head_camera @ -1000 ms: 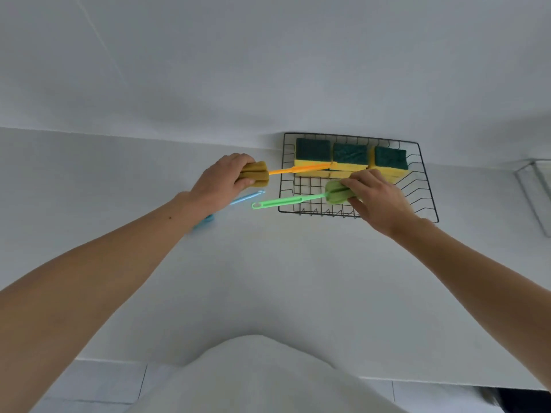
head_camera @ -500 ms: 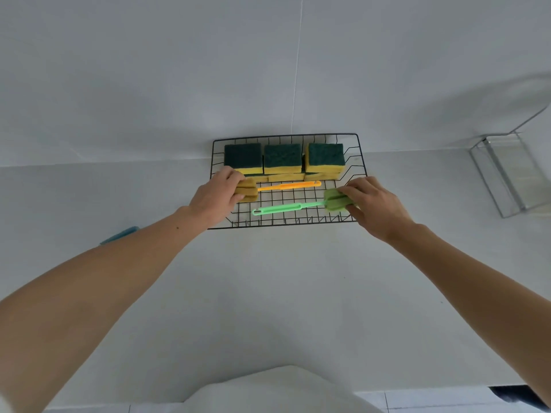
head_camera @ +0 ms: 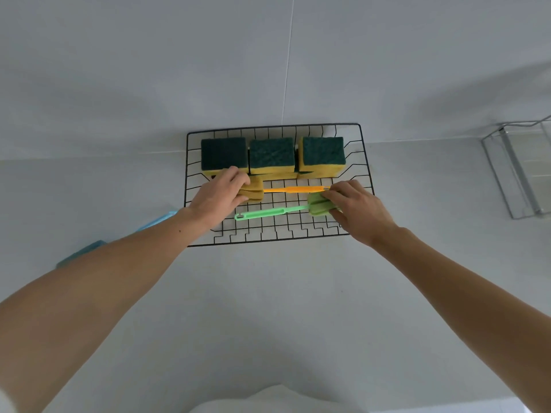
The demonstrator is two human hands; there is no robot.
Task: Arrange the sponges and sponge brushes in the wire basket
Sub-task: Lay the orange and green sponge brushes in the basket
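Note:
A black wire basket (head_camera: 366, 162) sits on the white counter against the wall. Three green-topped yellow sponges (head_camera: 272, 155) stand in a row along its back. My left hand (head_camera: 219, 195) grips the yellow foam head of an orange-handled sponge brush (head_camera: 293, 189), which lies across the basket's middle, handle pointing right. My right hand (head_camera: 359, 208) grips the green foam head of a green sponge brush (head_camera: 268, 212), whose handle points left, parallel to the orange one and nearer to me.
A blue sponge brush (head_camera: 155, 222) lies on the counter left of the basket, mostly hidden behind my left forearm. A clear acrylic holder (head_camera: 512, 174) stands at the right by the wall. White counter stretches in front of the basket.
Both hands carried their brushes from the basket's left edge over and down into the basket. The orange and green brushes now lie lower, inside it. The view has shifted so the basket is centred.

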